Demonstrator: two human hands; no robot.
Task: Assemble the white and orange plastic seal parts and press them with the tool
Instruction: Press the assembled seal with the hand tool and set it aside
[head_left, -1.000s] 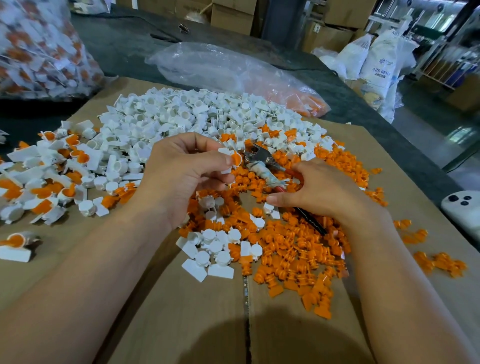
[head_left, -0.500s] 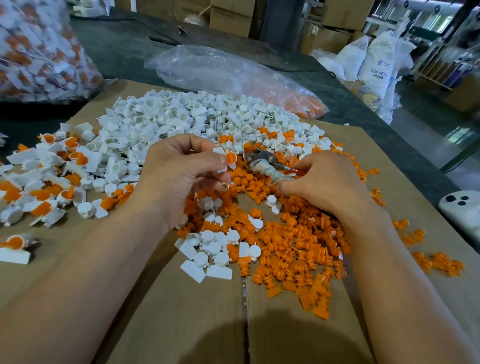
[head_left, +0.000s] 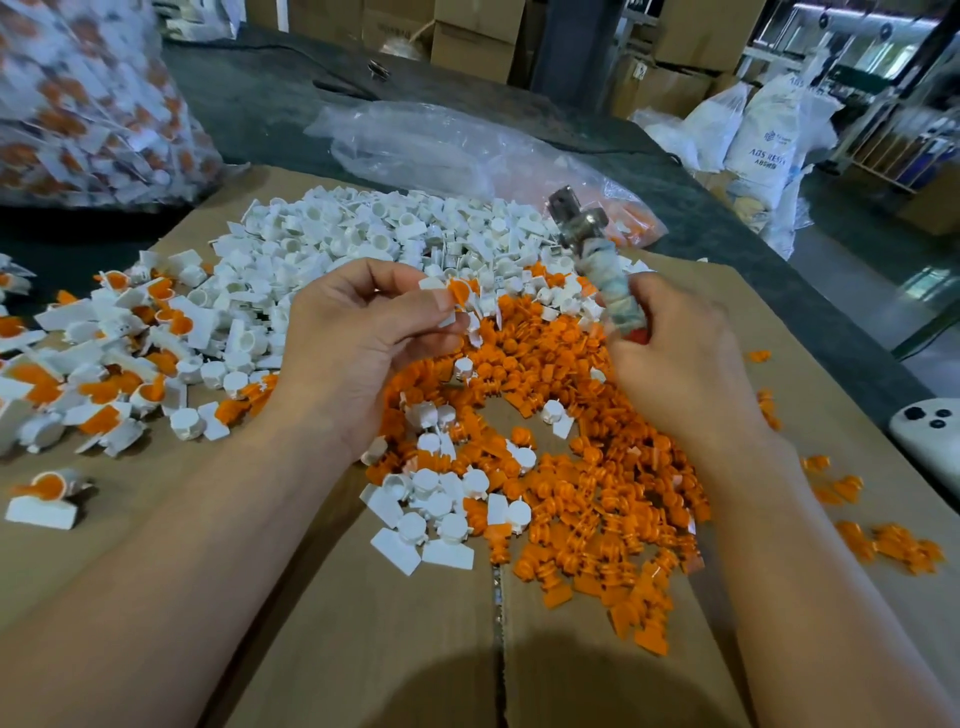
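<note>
We hold seal (head_left: 457, 293) and tool (head_left: 597, 260) over orange parts (head_left: 597, 493)
Our left hand (head_left: 358, 343) pinches the white-and-orange seal; our right hand (head_left: 680, 358) curls round the tool's wrapped handle, its long axis rising away from us, metal head uppermost, leaning slightly left.

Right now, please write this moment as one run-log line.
left hand: pinches white-orange seal | right hand: grips tool, head up, apart from seal | around: white parts, orange parts on cardboard
</note>
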